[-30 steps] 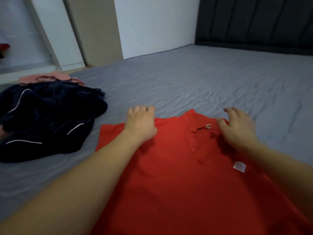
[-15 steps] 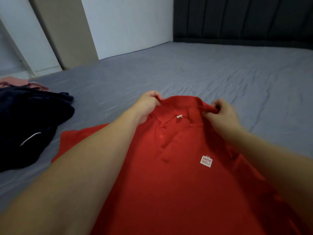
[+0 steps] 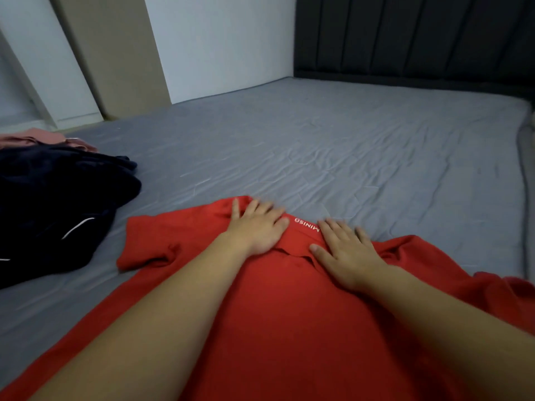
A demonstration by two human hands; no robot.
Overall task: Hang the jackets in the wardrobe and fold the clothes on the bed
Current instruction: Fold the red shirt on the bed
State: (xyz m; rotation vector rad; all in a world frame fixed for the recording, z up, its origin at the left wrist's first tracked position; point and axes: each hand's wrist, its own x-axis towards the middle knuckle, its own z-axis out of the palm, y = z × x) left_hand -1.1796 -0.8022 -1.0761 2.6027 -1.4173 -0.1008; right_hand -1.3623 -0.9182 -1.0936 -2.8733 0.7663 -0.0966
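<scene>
Head view: your red shirt (image 3: 275, 314) lies spread flat on the bed (image 3: 347, 157), collar end away from you, body running down toward the bottom edge. White "MINISO" lettering shows on the collar band, between your two hands. Your left hand (image 3: 256, 227) lies palm down on the left side of the collar, fingers (image 3: 262, 208) straight and a little spread, pressing the cloth flat, gripping nothing. Your right hand (image 3: 347, 250) lies palm down on the right side of the collar, fingers (image 3: 335, 228) straight and spread, thumb out toward the middle, also just pressing, nothing held. Both forearms cross over the shirt body. Left sleeve of the shirt sticks out flat on the sheet at the left; right sleeve lies bunched near the right edge. Dark clothes (image 3: 55, 204) with thin white piping sit in a heap on the bed at far left, near the shirt's left sleeve but apart from it. A pink garment (image 3: 37, 137) lies just behind that heap, touching it. Sheet is grey and wrinkled. Dark padded headboard (image 3: 414, 39) at the top right, white wall (image 3: 220, 44) behind the bed, beige panel (image 3: 115, 53) leaning left of it.
</scene>
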